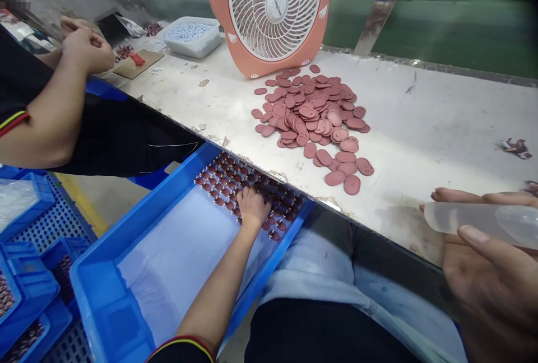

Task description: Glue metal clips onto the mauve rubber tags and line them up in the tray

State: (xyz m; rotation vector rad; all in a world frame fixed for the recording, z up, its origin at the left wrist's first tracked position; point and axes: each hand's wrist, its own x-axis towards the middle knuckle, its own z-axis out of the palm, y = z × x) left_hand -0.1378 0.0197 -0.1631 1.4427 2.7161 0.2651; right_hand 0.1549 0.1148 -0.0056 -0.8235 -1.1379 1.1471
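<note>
My left hand [254, 206] reaches down into a blue plastic tray [157, 184]. Its fingers are bent and pressed together among rows of small dark-red pieces with pale ends [227, 181]; whatever is between the fingertips is hidden. A whitish sheet [180, 251] lines the tray floor beneath the rows. At the right edge, my right hand [491, 262] has a translucent plastic bottle [466, 218] lying between thumb and fingers, its far end cut off by the frame. On the table, between the two hands, is a loose pile of flat reddish-brown oval discs [311, 108], some with small holes.
An orange fan [275, 10] stands behind the pile. A tub of pale bits [191, 35] and a brown board [138, 64] are farther left. Beside me sits another person, hands [86, 46] raised. Blue crates [25, 279] stand lower left. Small brown-and-white figures [516, 148] lie at right.
</note>
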